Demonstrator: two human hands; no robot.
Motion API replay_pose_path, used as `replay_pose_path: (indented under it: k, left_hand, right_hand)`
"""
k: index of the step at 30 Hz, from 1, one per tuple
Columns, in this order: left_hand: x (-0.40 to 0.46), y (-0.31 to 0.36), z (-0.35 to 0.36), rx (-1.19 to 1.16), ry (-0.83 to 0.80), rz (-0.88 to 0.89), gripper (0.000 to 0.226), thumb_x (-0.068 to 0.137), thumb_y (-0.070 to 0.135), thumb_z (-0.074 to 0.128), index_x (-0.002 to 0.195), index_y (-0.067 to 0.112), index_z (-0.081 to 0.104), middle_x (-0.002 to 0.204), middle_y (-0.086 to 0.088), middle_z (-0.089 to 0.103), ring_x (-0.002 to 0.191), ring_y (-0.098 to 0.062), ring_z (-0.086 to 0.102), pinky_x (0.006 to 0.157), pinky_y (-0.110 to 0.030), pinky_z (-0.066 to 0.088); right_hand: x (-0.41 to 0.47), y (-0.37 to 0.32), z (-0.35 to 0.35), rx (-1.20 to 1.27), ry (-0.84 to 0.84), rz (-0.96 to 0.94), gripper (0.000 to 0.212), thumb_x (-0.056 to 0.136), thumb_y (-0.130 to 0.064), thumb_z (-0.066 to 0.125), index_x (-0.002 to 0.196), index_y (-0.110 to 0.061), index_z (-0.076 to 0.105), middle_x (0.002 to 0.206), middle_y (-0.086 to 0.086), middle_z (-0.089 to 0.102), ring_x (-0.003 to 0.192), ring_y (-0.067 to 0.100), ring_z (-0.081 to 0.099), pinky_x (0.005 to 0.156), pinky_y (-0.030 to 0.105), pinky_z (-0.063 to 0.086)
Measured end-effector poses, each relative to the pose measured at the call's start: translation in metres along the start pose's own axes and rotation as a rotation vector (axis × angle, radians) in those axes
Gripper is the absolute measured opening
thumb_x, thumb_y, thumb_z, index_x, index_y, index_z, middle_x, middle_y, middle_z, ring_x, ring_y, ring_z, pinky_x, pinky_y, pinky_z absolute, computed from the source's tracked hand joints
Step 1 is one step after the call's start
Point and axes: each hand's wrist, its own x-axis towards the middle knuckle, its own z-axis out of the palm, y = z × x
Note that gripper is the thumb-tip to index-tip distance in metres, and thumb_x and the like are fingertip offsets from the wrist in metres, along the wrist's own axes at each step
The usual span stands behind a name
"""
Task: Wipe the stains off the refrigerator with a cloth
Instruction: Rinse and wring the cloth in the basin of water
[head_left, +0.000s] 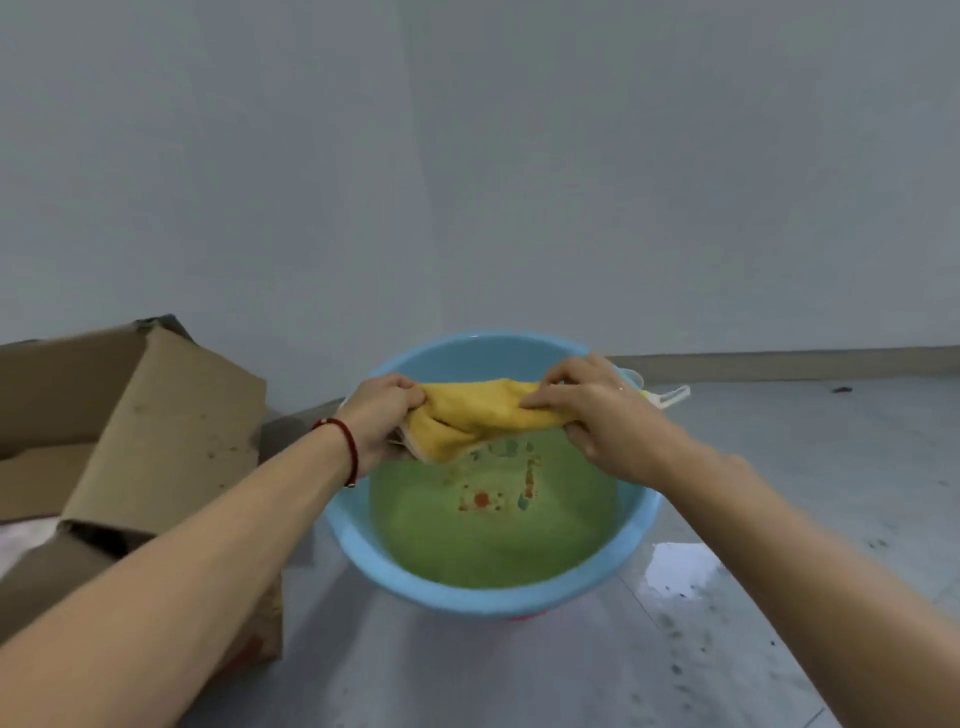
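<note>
two hands (382, 415) (597, 415), yellow cloth (475, 418) stretched between each grip, above basin (358, 540)

Head view, forward-down, near basin (485, 597)

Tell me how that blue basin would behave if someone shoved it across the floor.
The basin holds greenish water, so it is probably heavy and would likely slosh rather than slide cleanly. The floor beside it looks wet, so it may skid. Its wide shape makes tipping unlikely.
</note>
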Motion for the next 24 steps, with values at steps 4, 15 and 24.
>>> replay_pose_path:
  k: [4, 15, 24]
  left_hand:
    - [0.024, -0.037, 0.016, 0.542, -0.060, -0.136, 0.040, 0.089, 0.036, 0.071, 0.121, 0.017, 0.056, 0.122, -0.015, 0.058, 0.100, -0.031, 0.061, 0.089, -0.043, 0.053]
    - [0.021, -0.089, 0.073, 1.252, -0.090, -0.250, 0.088, 0.089, 0.057, 0.060, 0.158, 0.040, 0.006, 0.164, -0.018, -0.008, 0.149, -0.047, 0.010, 0.114, -0.065, 0.030]
    - [0.017, -0.067, 0.104, -0.101, -0.034, -0.434, 0.033, 0.067, 0.049, 0.065, 0.078, 0.019, 0.059, 0.072, -0.004, 0.062, 0.047, -0.020, 0.054, 0.051, -0.020, 0.043]
  right_hand:
    - [0.007, 0.001, 0.036, -0.179, -0.472, 0.374, 0.038, 0.094, -0.039, 0.059, 0.131, -0.039, 0.066, 0.133, -0.002, 0.064, 0.123, 0.028, 0.056, 0.107, 0.046, 0.044]
    - [0.046, -0.003, 0.109, -0.252, -0.587, 0.740, 0.083, 0.097, -0.021, 0.061, 0.162, -0.027, 0.009, 0.167, 0.023, -0.001, 0.144, 0.057, 0.023, 0.110, 0.068, 0.040]
    - [0.063, -0.010, 0.116, 1.223, -0.545, 0.963, 0.027, 0.096, -0.014, 0.047, 0.101, 0.005, 0.065, 0.088, 0.021, 0.070, 0.074, 0.033, 0.070, 0.068, 0.039, 0.063]
